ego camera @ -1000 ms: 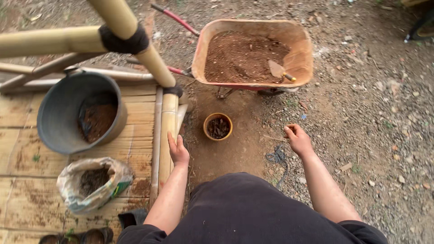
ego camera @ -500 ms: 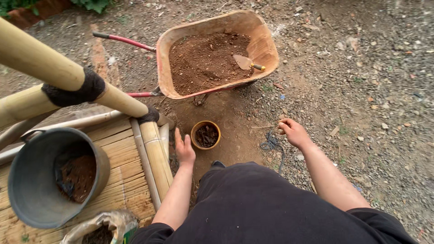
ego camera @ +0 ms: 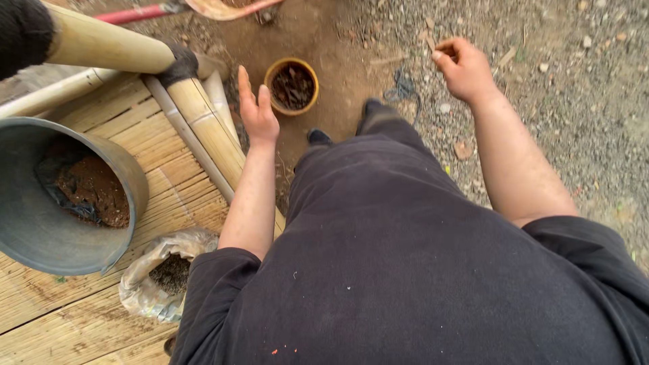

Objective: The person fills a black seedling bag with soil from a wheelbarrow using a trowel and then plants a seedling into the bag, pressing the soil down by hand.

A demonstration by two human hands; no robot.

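A small orange pot (ego camera: pixel 291 84) filled with dark soil and bits of debris stands on the bare dirt ahead of me. My left hand (ego camera: pixel 255 108) is flat and open, fingers straight, just left of the pot and beside a bamboo pole. My right hand (ego camera: pixel 464 65) hovers over the gravel to the right, fingers curled loosely with nothing visible in them. My dark trousers and shoes fill the lower middle of the view.
A grey metal bucket (ego camera: pixel 40 236) with reddish soil sits on the bamboo platform (ego camera: pixel 135 135) at left. A plastic bag (ego camera: pixel 159 277) of dark soil lies below it. Thick bamboo poles (ego camera: pixel 108 47) cross the top left. The wheelbarrow's edge (ego camera: pixel 223 8) and red handle show at the top.
The view has tilted down and closer, so the wheelbarrow has slid almost out at the top. Both hands have stayed near the pot, and the right hand's fingers have curled in.
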